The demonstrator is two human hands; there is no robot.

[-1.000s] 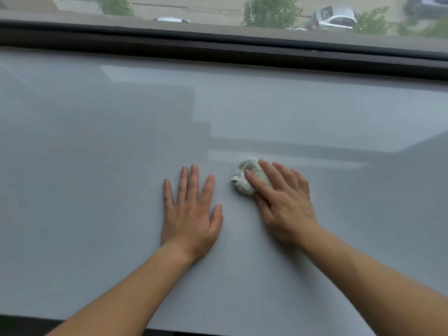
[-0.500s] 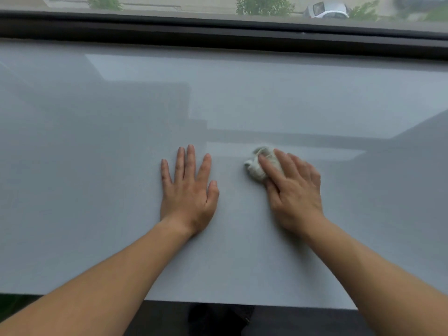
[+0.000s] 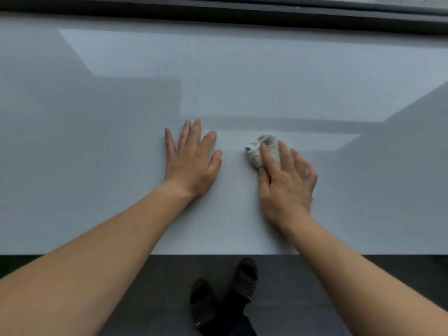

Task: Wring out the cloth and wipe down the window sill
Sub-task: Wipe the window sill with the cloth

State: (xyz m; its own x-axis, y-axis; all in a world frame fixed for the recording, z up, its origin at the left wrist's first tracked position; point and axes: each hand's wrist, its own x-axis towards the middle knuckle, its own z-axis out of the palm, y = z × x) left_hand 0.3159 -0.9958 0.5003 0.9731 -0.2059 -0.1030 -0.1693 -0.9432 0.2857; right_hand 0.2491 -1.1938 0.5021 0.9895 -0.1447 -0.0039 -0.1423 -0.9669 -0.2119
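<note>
Midway along the window sill (image 3: 97,146), the right hand (image 3: 287,187) pressed the balled cloth (image 3: 259,151) under straight fingers (image 3: 268,158); the left hand (image 3: 191,163) lay flat beside it. A dark frame (image 3: 218,13) lined the far edge.

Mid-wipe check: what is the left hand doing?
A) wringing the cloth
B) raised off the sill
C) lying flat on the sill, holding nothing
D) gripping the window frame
C: the left hand lies palm down, fingers straight, on the window sill; the right hand alone presses the cloth.
</note>
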